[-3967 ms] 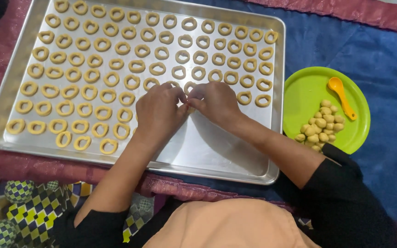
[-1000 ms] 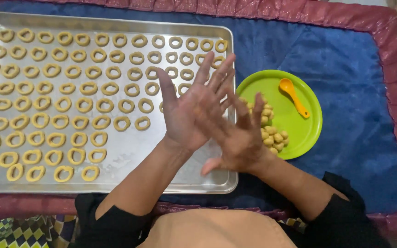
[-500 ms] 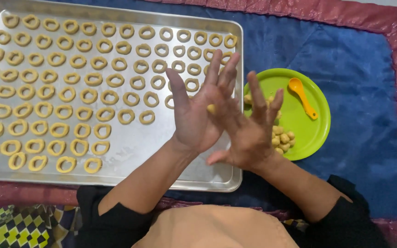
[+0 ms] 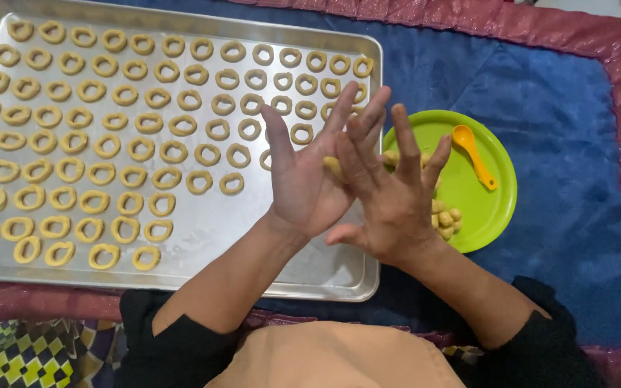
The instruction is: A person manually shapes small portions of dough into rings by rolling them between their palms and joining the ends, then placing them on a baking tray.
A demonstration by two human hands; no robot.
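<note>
Dough piece point(image 4: 333, 165) is sitting pressed between the two flat palms, just a yellow end showing at the left. Left hand point(image 4: 303, 179) and right hand point(image 4: 389, 190) are rolling it, fingers point(image 4: 405, 140) splayed straight, not clenched. Compared with four seconds back, the hands have lifted off the baking tray point(image 4: 325, 276) and are now working over its right edge, beside the green plate point(image 4: 494, 208) holding dough balls point(image 4: 445, 215) and an orange spoon point(image 4: 473, 154). Dough rings point(image 4: 131, 147) are filling most of the tray; a new piece is getting shaped.
</note>
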